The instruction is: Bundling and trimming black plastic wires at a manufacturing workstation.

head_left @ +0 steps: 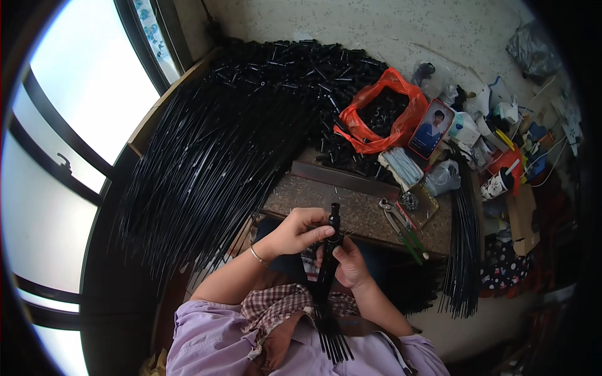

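Note:
In front of my chest, both hands are closed on a black tubular piece [335,216] with a knob-like upper end. A bundle of thin black rods [335,344] fans out below it, toward my lap. My left hand [298,230] grips near the upper end, with the thumb laid across it. Slightly lower and on the other side, my right hand [352,266] has its fingers and thumb around the piece, partly hidden behind it. Pliers with green handles [404,232] lie on the worktable [301,194], right of my hands.
A large heap of long black rods [200,163] with tubular ends covers the left and back. Beyond the metal bar [345,178] are an open red plastic bag [407,103] of small black parts and a phone [431,128]. More rods [463,244] hang over the right edge.

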`<state>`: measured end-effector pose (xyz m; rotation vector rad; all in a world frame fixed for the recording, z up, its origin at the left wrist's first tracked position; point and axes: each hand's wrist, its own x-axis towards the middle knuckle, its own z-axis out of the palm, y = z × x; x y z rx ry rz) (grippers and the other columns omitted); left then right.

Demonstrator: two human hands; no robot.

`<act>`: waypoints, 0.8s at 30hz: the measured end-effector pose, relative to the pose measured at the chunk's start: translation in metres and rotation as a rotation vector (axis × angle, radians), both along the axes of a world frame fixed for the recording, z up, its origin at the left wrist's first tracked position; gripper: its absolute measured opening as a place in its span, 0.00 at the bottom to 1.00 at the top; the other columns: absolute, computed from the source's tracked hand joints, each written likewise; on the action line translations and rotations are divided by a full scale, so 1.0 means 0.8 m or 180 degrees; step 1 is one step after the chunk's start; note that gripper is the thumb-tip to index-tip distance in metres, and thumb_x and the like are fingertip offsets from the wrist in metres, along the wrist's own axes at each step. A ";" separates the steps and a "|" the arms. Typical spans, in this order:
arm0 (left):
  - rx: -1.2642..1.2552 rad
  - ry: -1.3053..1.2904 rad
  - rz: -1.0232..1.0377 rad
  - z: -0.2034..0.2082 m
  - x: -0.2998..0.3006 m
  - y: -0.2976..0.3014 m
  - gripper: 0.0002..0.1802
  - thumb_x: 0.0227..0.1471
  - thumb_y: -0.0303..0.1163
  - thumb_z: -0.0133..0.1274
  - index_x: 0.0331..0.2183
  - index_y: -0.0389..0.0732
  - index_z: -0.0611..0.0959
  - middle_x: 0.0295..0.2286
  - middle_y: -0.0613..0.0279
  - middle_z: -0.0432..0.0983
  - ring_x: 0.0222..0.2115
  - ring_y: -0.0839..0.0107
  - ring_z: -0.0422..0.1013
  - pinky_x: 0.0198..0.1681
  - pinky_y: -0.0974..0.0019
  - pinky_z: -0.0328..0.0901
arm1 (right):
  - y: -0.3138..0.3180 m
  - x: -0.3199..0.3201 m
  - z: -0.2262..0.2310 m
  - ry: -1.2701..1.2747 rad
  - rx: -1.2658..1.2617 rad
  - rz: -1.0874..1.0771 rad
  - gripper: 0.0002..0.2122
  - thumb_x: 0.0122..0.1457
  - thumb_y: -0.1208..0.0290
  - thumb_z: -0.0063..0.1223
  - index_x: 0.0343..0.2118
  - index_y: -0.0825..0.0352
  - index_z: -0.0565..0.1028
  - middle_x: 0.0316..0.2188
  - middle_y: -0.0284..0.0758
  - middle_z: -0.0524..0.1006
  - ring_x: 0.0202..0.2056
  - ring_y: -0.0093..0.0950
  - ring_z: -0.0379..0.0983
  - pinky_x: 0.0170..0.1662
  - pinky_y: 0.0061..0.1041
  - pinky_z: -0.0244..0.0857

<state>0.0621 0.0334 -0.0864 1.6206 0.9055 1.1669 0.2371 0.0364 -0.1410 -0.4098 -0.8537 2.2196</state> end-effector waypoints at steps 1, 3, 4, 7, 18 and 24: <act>-0.0249 -0.0133 0.0056 -0.001 0.001 -0.001 0.08 0.51 0.30 0.49 0.28 0.34 0.74 0.20 0.69 0.67 0.23 0.83 0.63 0.26 0.77 0.60 | 0.001 0.000 -0.001 0.0028 -0.0030 0.0032 0.12 0.54 0.65 0.51 0.37 0.66 0.66 0.29 0.37 0.73 0.29 0.25 0.70 0.33 0.23 0.66; -0.0516 -0.0272 0.0091 0.000 0.005 -0.003 0.08 0.51 0.30 0.49 0.28 0.34 0.74 0.20 0.69 0.67 0.23 0.84 0.63 0.26 0.77 0.60 | 0.000 -0.001 -0.001 -0.0055 0.0023 -0.0081 0.12 0.54 0.65 0.51 0.37 0.66 0.66 0.29 0.36 0.73 0.29 0.25 0.70 0.32 0.22 0.66; -0.0738 -0.0431 0.0190 0.004 0.007 -0.006 0.08 0.51 0.29 0.50 0.27 0.34 0.74 0.19 0.69 0.67 0.22 0.84 0.63 0.25 0.78 0.60 | -0.001 -0.002 -0.002 -0.0131 0.0087 -0.0173 0.12 0.55 0.65 0.51 0.37 0.66 0.66 0.29 0.36 0.73 0.28 0.25 0.70 0.32 0.22 0.65; -0.0175 0.0080 0.0611 0.021 0.015 -0.008 0.08 0.50 0.30 0.51 0.27 0.34 0.74 0.18 0.70 0.66 0.21 0.84 0.63 0.24 0.78 0.60 | -0.003 -0.002 -0.010 -0.0190 0.0277 -0.0443 0.11 0.55 0.66 0.49 0.37 0.66 0.66 0.29 0.35 0.73 0.28 0.23 0.70 0.32 0.20 0.65; -0.0144 -0.1079 -0.0028 -0.017 0.016 -0.031 0.22 0.42 0.30 0.59 0.42 0.35 0.75 0.41 0.56 0.64 0.39 0.68 0.64 0.47 0.63 0.58 | -0.007 0.008 -0.002 -0.0261 0.0272 -0.0396 0.13 0.56 0.66 0.49 0.40 0.66 0.65 0.29 0.33 0.72 0.30 0.24 0.70 0.34 0.22 0.67; -0.0361 -0.1417 -0.0046 -0.028 0.014 -0.026 0.14 0.40 0.26 0.59 0.35 0.37 0.80 0.30 0.59 0.73 0.37 0.66 0.66 0.51 0.61 0.55 | -0.005 0.009 -0.004 0.0064 0.0345 0.0053 0.17 0.54 0.63 0.50 0.43 0.66 0.66 0.27 0.35 0.70 0.29 0.27 0.69 0.33 0.26 0.65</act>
